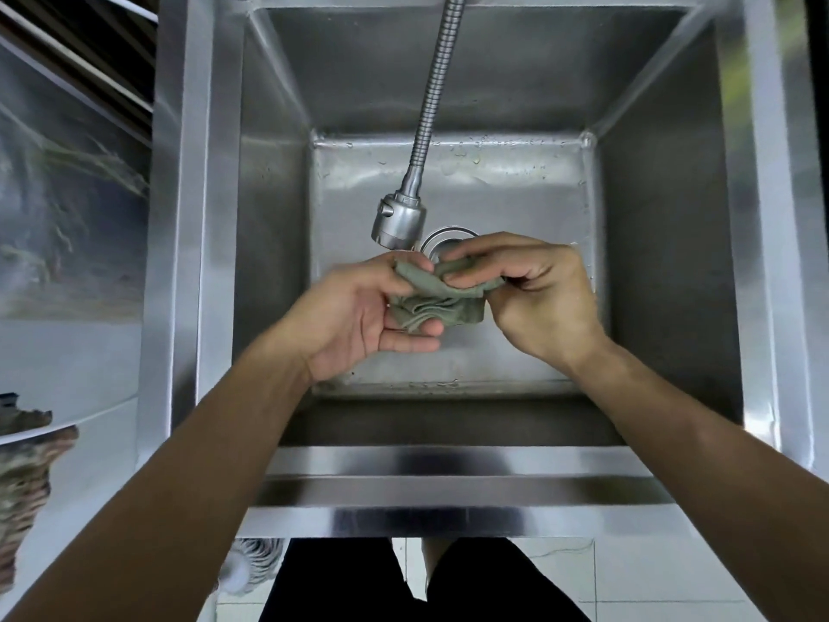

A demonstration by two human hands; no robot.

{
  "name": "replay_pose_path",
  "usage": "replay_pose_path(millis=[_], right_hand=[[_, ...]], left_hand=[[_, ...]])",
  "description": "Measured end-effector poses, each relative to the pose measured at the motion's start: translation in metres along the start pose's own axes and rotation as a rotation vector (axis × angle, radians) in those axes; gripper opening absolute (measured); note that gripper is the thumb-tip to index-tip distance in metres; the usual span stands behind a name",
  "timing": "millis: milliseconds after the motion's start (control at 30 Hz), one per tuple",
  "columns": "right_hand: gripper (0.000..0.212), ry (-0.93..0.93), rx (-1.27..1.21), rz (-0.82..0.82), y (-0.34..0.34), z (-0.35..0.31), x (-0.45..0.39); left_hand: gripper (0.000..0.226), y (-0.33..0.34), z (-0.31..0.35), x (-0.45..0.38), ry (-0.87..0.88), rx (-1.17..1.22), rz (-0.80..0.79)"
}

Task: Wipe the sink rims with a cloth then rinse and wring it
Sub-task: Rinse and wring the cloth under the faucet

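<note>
Steel sink (pixel 215 262), wet basin; left hand (pixel 359 325), right hand (pixel 538 298) both pinching green cloth (pixel 442 303).

drain (pixel 442 239) half hidden, hose (pixel 442 69) top cropped

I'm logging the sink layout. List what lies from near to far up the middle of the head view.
Front sink rim → green cloth held between left hand and right hand → drain → spray head → flexible faucet hose.
</note>
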State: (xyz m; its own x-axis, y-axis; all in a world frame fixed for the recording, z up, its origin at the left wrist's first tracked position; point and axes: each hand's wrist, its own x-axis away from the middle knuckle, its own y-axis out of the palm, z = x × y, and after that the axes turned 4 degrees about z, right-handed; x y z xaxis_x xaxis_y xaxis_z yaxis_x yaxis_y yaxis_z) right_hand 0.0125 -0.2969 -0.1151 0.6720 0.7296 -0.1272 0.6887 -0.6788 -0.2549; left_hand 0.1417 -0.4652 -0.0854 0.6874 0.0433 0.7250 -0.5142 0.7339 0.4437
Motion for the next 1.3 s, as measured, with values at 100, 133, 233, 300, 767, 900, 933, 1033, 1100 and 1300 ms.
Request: replay_pose_path(millis=[100, 133, 233, 300, 767, 900, 933, 1033, 1100, 1300], right_hand=[[0.048, -0.018, 0.013, 0.000, -0.002, 0.006, 0.010], [0.048, -0.027, 0.025, -0.012, -0.004, 0.007, 0.014], [0.049, -0.034, 0.085, -0.064, -0.006, 0.012, 0.022], [0.050, -0.021, 0.122, -0.119, -0.006, 0.014, 0.025], [0.094, 1.034, -0.173, -1.100, -0.023, 0.039, -0.040], [0.092, 1.071, -0.371, -1.161, -0.020, 0.051, -0.044], [0.085, 1.079, -0.381, -1.149, -0.021, 0.052, -0.044], [0.042, 1.062, -0.216, -1.086, -0.014, 0.047, -0.044], [0.032, 0.992, 0.053, -1.003, -0.004, 0.040, -0.045], [0.012, 0.599, 0.796, -0.832, 0.021, 0.035, -0.044]], left_hand=[[0.054, -0.005, 0.003, -0.002, -0.160, -0.018, -0.103], [0.058, -0.003, 0.001, -0.006, -0.179, -0.098, -0.108], [0.045, 0.000, -0.001, -0.017, -0.213, -0.331, -0.137], [0.043, -0.004, 0.006, -0.026, -0.299, -0.445, -0.194], [0.040, 0.012, 0.000, -0.060, 0.449, -1.711, -0.059], [0.049, 0.004, -0.012, -0.064, 0.979, -1.894, -0.105], [0.042, 0.004, -0.015, -0.063, 1.054, -1.919, -0.074], [0.030, 0.005, -0.025, -0.064, 1.141, -2.031, 0.097], [0.029, 0.013, -0.023, -0.066, 0.972, -2.077, 0.164], [0.031, 0.025, -0.023, -0.081, 0.324, -2.054, 0.335]])
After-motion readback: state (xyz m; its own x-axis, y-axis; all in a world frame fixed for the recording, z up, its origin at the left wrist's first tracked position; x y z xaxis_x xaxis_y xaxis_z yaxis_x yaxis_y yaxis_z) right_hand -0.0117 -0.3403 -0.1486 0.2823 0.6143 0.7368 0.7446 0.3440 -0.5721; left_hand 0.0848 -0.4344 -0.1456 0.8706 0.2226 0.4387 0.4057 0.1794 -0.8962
